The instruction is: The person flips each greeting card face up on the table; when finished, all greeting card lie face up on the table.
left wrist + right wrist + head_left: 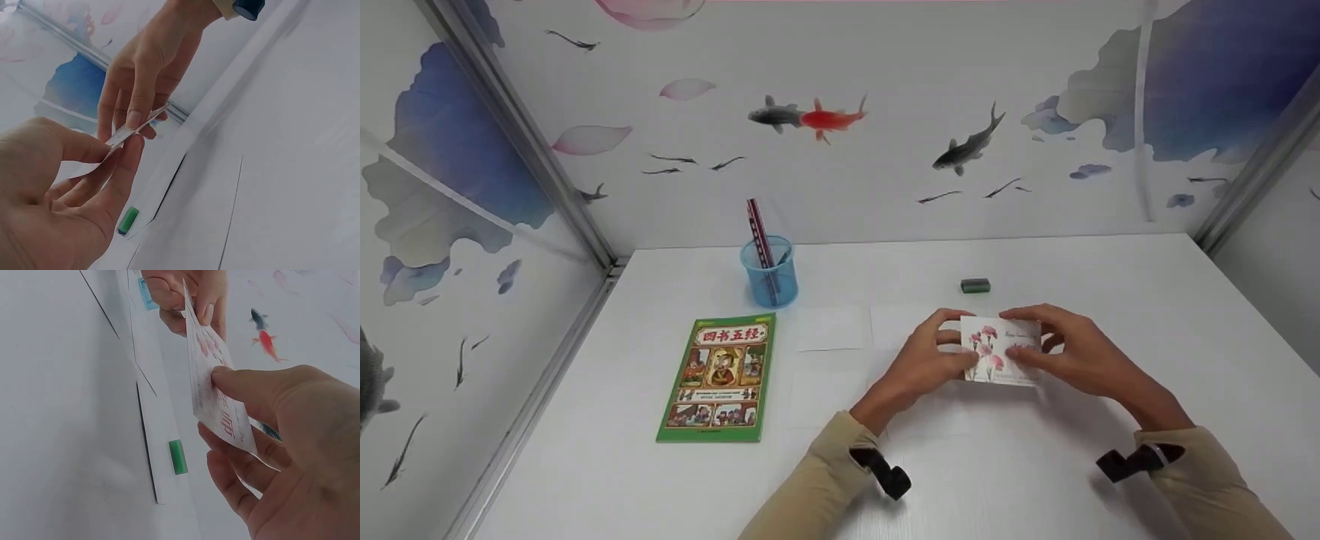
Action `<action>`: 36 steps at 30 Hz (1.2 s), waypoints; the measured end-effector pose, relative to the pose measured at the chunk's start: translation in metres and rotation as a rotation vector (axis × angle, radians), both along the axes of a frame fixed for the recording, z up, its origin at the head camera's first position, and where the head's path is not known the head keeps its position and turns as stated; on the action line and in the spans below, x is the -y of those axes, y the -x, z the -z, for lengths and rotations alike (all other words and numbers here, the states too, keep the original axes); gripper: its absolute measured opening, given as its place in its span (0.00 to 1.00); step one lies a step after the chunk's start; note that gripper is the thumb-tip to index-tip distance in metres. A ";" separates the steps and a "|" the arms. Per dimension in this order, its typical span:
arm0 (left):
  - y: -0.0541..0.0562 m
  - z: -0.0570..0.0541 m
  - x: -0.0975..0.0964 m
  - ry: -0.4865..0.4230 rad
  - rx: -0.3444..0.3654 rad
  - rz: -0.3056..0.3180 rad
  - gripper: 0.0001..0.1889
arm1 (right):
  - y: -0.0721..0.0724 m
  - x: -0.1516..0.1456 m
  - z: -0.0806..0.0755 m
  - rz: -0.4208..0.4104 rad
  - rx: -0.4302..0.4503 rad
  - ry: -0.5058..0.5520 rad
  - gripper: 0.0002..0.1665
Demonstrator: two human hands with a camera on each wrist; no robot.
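Observation:
A small white greeting card [994, 369] with pink carnations and printed lettering is held up above the table in both hands. My left hand [934, 352] pinches its left side, thumb on the printed face and fingers behind. On the opposite side my right hand [1076, 352] grips it the same way, its thumb lying across the lettering. The right wrist view shows the card [216, 394] tilted, with red characters near the right thumb. Seen almost edge-on in the left wrist view, the card [121, 136] runs between both hands' thumbs and fingers.
Beyond the hands lies a small green block [975, 286]. A blue pen cup [772, 281] with pencils stands at the back, behind a green-bordered comic-style book [720, 382]. Pale sheets of paper [831, 330] lie flat between book and hands. Printed walls enclose the table.

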State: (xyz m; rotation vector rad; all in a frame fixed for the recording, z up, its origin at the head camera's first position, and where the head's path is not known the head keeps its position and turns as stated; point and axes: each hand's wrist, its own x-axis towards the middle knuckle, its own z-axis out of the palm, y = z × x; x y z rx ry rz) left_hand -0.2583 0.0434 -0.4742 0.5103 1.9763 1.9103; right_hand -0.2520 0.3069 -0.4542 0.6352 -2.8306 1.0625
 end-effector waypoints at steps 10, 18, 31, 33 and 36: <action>-0.015 0.002 -0.011 0.594 -0.403 0.080 0.30 | 0.000 -0.006 0.008 -0.023 0.200 -0.167 0.25; -0.025 0.000 -0.011 0.838 -0.588 0.017 0.28 | 0.000 -0.004 0.010 -0.018 0.169 -0.233 0.25; -0.023 -0.015 0.080 0.842 -0.569 0.121 0.30 | -0.011 0.023 -0.003 -0.075 0.142 -0.201 0.24; -0.023 -0.015 0.095 0.858 -0.578 0.141 0.34 | -0.014 0.039 -0.004 -0.121 0.165 -0.200 0.25; -0.024 -0.014 0.108 0.896 -0.616 0.160 0.38 | -0.015 0.065 -0.004 -0.193 0.186 -0.234 0.30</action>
